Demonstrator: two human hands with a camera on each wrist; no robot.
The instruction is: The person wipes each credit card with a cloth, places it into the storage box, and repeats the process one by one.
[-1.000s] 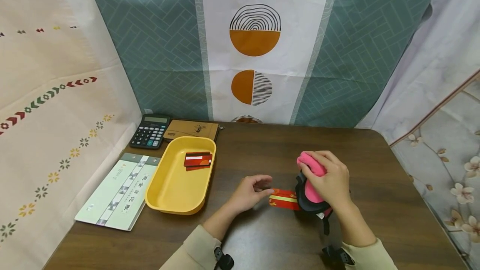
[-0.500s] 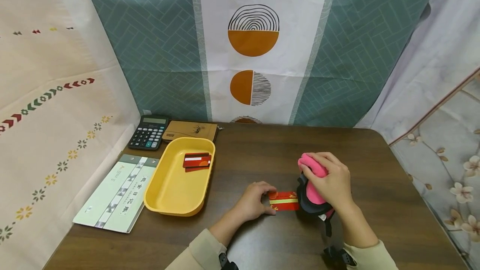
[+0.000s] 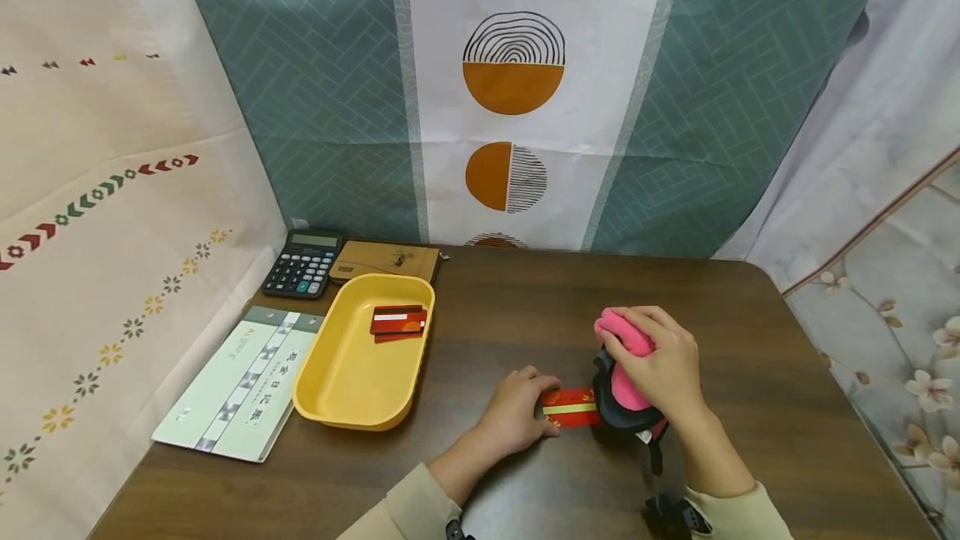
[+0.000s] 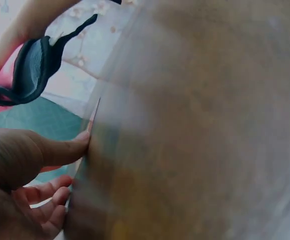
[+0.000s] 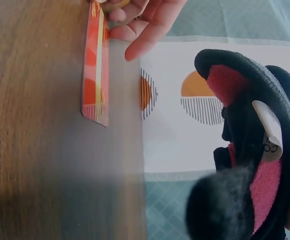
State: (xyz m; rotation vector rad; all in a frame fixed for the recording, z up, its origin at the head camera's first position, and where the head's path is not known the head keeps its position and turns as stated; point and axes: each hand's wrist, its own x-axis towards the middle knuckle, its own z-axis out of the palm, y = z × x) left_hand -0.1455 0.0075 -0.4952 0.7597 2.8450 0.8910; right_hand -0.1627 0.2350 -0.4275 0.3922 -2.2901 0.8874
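A flat red envelope with a yellow stripe lies on the brown table. My left hand holds it at its left end, thumb on the near edge and fingers on the far edge. My right hand grips a soft folded pink item with black trim, a strap and a white tag; its exact kind is unclear. In the right wrist view this pink and black item hangs above the table, apart from the envelope. From the head view it covers what lies beyond the envelope's right end.
Left of my hands stands a yellow tray with several red cards inside. A pale green ledger lies beside it. Behind are a black calculator and a brown notebook. Cloth hangs along the table's back and sides.
My left hand has moved rightward, and its thumb and fingers have come around the envelope's left end. My right hand keeps its grip on the pink and black item, almost still.
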